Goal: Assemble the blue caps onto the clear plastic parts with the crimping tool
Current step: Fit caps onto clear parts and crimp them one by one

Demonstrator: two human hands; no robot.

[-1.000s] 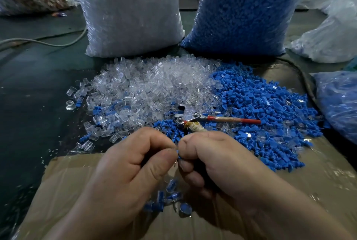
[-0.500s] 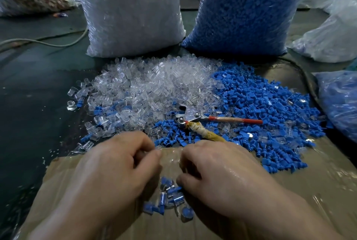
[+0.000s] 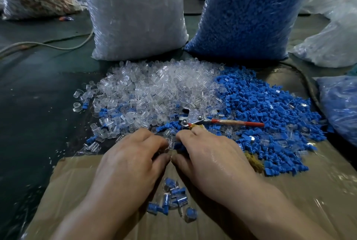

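A heap of clear plastic parts (image 3: 154, 89) lies beside a heap of blue caps (image 3: 270, 108) on the table. The crimping tool (image 3: 193, 118) rests where they meet, its red handle pointing right and its yellow-wrapped handle running under my right hand (image 3: 210, 156). My left hand (image 3: 133, 160) lies palm down with bent fingers touching clear parts at the heap's near edge. The fingertips of my right hand touch blue caps there. Whether either hand pinches a piece is hidden. Several assembled blue-and-clear pieces (image 3: 173, 197) lie on the cardboard (image 3: 77, 181) between my wrists.
A big bag of clear parts (image 3: 135, 17) and a big bag of blue caps (image 3: 247, 13) stand behind the heaps. More plastic bags (image 3: 340, 104) sit at the right edge. A grey cable (image 3: 58, 46) crosses the dark table at left.
My hands dropped from pressing a piece together near my chest, then moved forward past the assembled pieces to the heap's edge. My right hand now covers the yellow handle.
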